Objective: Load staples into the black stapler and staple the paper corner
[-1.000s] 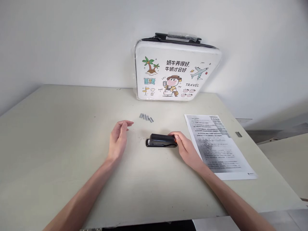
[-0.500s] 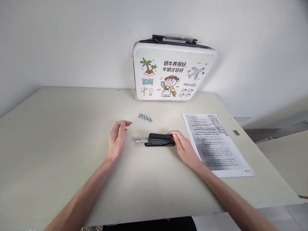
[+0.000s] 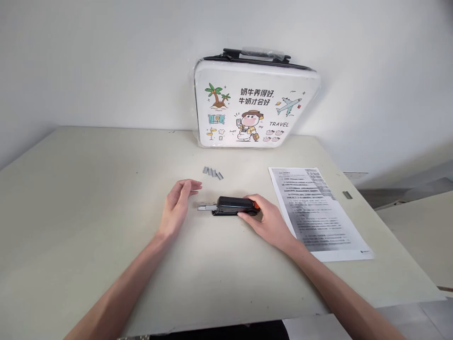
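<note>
A black stapler (image 3: 231,205) lies lengthwise across the table, its metal staple tray (image 3: 207,207) slid out to the left. My right hand (image 3: 271,219) grips the stapler's right end, thumb on the near side and fingers on the far side, by an orange part. To the left of the tray, my left hand (image 3: 177,203) is held with its fingers apart and nothing in it; it does not touch the stapler. Several grey strips of staples (image 3: 213,173) lie just beyond the stapler.
A white case (image 3: 255,104) with cartoon prints and a black handle stands at the back against the wall. A printed sheet (image 3: 339,254) lies to the right. Near the table's right edge is another small grey strip (image 3: 347,194).
My left hand has moved slightly right, toward the tray. My right thumb has shifted from the stapler's end to its near side. The stapler has hardly moved.
</note>
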A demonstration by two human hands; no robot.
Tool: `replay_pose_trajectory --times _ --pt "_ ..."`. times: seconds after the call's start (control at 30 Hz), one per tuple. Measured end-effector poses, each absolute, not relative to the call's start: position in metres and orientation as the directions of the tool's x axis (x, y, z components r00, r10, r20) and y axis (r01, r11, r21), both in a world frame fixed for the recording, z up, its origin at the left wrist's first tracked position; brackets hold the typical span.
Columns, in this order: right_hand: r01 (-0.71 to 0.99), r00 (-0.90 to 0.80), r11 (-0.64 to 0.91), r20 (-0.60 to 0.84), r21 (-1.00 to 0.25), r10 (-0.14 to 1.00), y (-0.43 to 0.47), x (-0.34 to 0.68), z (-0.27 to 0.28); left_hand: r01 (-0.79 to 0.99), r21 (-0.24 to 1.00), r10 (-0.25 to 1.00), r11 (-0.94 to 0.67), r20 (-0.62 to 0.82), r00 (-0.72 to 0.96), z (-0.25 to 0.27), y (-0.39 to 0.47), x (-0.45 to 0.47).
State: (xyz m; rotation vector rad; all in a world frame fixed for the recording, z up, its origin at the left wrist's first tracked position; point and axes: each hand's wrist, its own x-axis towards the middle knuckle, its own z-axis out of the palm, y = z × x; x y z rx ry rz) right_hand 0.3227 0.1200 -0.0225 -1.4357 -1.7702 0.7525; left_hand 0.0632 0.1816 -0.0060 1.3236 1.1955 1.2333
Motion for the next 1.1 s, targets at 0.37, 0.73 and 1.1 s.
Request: replay_pose_trajectory --times 0.37,0.73,1.1 --pt "0.614 -0.069 0.428 0.495 -0.663 0.866 0.112 0.317 -0.019 -0.328 0.888 0.924 0.321 -0.219 0.312 0.002 0.183 0.066" --pt "0.655 -0.249 0.71 0.813 -0.26 0.527 0.114 0.312 -0.018 -0.569 0.48 0.745 0.667 -0.444 0.498 0.005 0.17 0.078" --pt "0.653 -0.29 0.733 0.832 -0.19 0.474 0.11 0.308 -0.017 -0.579 0.47 0.743 0.666 -0.485 0.461 0.002 0.172 0.079"
